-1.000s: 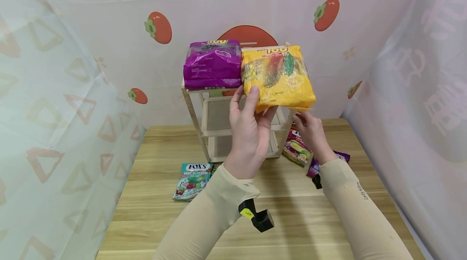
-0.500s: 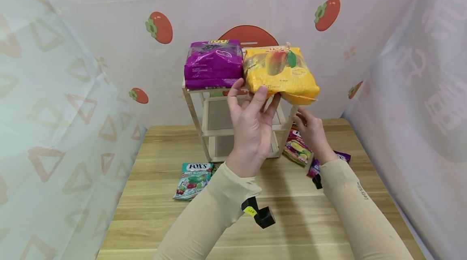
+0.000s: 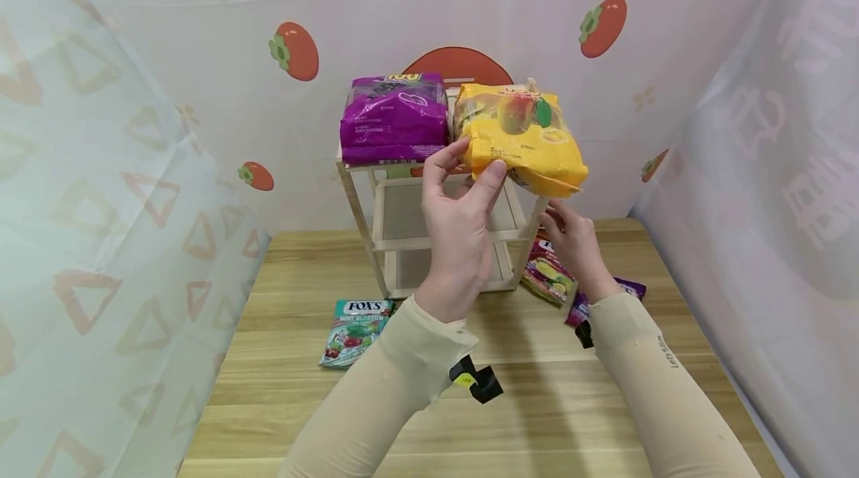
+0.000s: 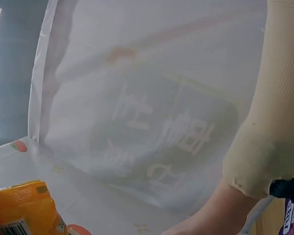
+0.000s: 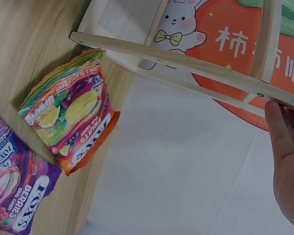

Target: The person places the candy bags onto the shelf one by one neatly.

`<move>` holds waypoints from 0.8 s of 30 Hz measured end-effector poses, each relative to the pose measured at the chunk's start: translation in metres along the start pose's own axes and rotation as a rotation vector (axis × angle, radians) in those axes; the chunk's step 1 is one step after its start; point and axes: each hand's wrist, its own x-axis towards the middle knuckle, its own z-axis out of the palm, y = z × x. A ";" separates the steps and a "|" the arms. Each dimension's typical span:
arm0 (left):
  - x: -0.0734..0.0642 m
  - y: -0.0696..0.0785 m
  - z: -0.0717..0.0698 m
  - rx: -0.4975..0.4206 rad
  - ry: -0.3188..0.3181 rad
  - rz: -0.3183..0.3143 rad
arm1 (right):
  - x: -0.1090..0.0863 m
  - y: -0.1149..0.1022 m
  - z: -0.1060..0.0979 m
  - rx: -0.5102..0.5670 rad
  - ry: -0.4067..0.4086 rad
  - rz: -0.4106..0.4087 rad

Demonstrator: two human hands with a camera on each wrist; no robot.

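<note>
My left hand [image 3: 456,228] pinches the lower left corner of a yellow mango candy bag [image 3: 523,139] between thumb and fingers. The bag is tilted at the top right of a small wooden rack [image 3: 396,243], its front edge jutting past the rack. In the left wrist view only an orange-yellow end of the bag [image 4: 24,208] shows at lower left. Beside it, a purple candy bag [image 3: 394,120] sits on the rack's top left. My right hand [image 3: 573,239] grips the rack's right front post [image 5: 186,63]; its fingertips are partly hidden in the right wrist view.
A teal mint candy packet [image 3: 356,332] lies on the wooden table left of the rack. On the right lie a fruits candy packet [image 5: 76,107] and a purple berries packet [image 5: 24,186], partly under my right arm in the head view. A printed cloth [image 3: 523,8] hangs behind.
The yellow bag has tipped back and shifted slightly right, its face turning upward. My left hand's hold has moved from beneath it to its lower left corner. My right hand stays put.
</note>
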 end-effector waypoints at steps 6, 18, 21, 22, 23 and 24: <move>0.003 -0.001 -0.003 0.225 0.010 0.106 | 0.000 -0.001 0.000 -0.003 0.008 -0.007; 0.005 -0.003 -0.013 0.532 -0.106 0.351 | 0.000 -0.002 0.000 0.006 -0.002 0.003; 0.006 -0.003 -0.014 0.555 -0.096 0.359 | 0.000 -0.002 0.000 0.011 -0.005 0.004; 0.006 -0.003 -0.014 0.550 -0.092 0.352 | 0.000 -0.002 0.000 0.012 -0.006 0.003; 0.006 -0.003 -0.013 0.542 -0.087 0.345 | 0.000 -0.002 0.000 0.011 -0.005 0.003; 0.006 -0.003 -0.013 0.532 -0.081 0.337 | 0.000 -0.002 -0.001 0.011 -0.006 0.002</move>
